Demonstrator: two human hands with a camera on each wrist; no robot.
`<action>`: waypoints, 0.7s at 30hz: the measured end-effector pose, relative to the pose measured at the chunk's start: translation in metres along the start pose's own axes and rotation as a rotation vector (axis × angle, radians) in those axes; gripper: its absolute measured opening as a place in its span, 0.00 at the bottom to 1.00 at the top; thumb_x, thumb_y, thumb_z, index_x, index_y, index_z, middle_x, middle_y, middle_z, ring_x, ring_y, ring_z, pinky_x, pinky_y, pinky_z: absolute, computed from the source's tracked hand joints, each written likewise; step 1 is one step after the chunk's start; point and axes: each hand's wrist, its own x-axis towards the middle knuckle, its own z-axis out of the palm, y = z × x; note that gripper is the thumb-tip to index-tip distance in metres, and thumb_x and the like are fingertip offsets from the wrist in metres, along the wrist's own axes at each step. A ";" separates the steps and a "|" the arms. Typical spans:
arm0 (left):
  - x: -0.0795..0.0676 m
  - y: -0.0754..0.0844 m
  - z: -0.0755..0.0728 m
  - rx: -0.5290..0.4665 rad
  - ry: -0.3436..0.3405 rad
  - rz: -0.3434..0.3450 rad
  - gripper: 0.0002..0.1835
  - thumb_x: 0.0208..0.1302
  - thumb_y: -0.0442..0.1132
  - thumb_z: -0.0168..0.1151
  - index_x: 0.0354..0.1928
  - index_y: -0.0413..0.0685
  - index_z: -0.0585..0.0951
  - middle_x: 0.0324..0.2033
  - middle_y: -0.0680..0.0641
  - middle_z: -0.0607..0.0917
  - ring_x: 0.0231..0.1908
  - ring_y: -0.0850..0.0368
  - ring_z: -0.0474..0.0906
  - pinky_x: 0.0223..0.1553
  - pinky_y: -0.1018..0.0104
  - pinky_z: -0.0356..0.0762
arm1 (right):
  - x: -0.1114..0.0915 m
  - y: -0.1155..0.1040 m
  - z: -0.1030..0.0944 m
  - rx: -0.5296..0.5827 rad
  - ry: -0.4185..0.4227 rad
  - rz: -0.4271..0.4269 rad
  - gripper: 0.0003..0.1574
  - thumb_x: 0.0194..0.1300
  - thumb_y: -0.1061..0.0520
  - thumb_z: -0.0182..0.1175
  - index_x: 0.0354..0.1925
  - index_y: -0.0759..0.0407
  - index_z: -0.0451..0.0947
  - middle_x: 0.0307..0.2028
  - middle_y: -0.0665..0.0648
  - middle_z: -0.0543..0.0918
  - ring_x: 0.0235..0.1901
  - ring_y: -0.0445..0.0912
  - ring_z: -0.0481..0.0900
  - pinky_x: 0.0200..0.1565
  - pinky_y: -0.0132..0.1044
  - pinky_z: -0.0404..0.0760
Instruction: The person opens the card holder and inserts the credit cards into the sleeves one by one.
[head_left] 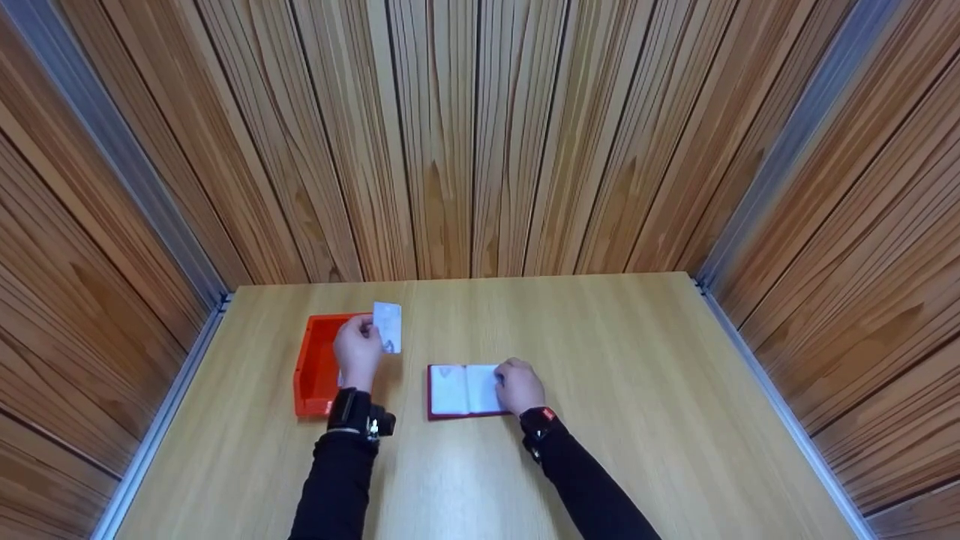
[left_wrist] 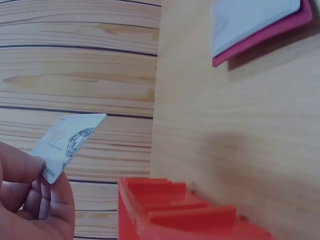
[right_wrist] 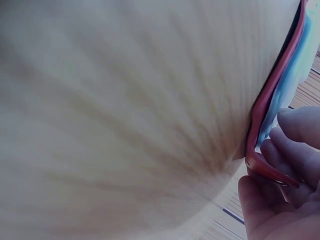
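Observation:
Thumb and fingers of my left hand point(head_left: 358, 349) pinch a white card point(head_left: 388, 328) by its edge, above the right side of a red plastic bin point(head_left: 301, 382). In the left wrist view the card point(left_wrist: 65, 142) shows a grey printed picture and small text. To the right, a red-covered card holder point(head_left: 450, 390) lies spread on the table, with pale sleeves on both sides. My right hand point(head_left: 520, 386) holds its right edge. From the right wrist, the thumb lies by the bluish sleeves point(right_wrist: 286, 77) and fingers are around the red cover point(right_wrist: 256, 117).
The bin stands at the left of the wooden table point(head_left: 630, 390); a sliver of something white shows beside my left wrist. Wood-plank walls point(head_left: 495, 135) rise behind and at both sides, with metal rails point(head_left: 780, 397) along the table's sides.

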 end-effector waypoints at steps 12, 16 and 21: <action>-0.011 0.003 0.022 -0.059 -0.016 -0.001 0.10 0.62 0.26 0.59 0.45 0.30 0.83 0.35 0.37 0.84 0.40 0.43 0.79 0.47 0.52 0.75 | 0.001 0.001 -0.003 0.054 -0.023 0.035 0.10 0.52 0.67 0.68 0.37 0.66 0.85 0.38 0.60 0.83 0.41 0.57 0.80 0.46 0.48 0.79; -0.016 0.005 0.030 -0.097 -0.035 -0.007 0.11 0.61 0.26 0.59 0.45 0.29 0.83 0.36 0.37 0.84 0.40 0.43 0.79 0.47 0.52 0.76 | 0.001 0.002 -0.004 0.084 -0.035 0.046 0.11 0.53 0.67 0.68 0.38 0.66 0.85 0.38 0.60 0.82 0.42 0.57 0.80 0.47 0.49 0.79; -0.023 0.007 0.037 -0.101 -0.050 -0.017 0.11 0.60 0.28 0.60 0.44 0.31 0.84 0.34 0.39 0.85 0.40 0.45 0.80 0.46 0.54 0.76 | 0.001 0.005 -0.003 0.123 -0.032 0.030 0.10 0.54 0.66 0.68 0.38 0.67 0.85 0.38 0.60 0.82 0.42 0.58 0.80 0.48 0.50 0.78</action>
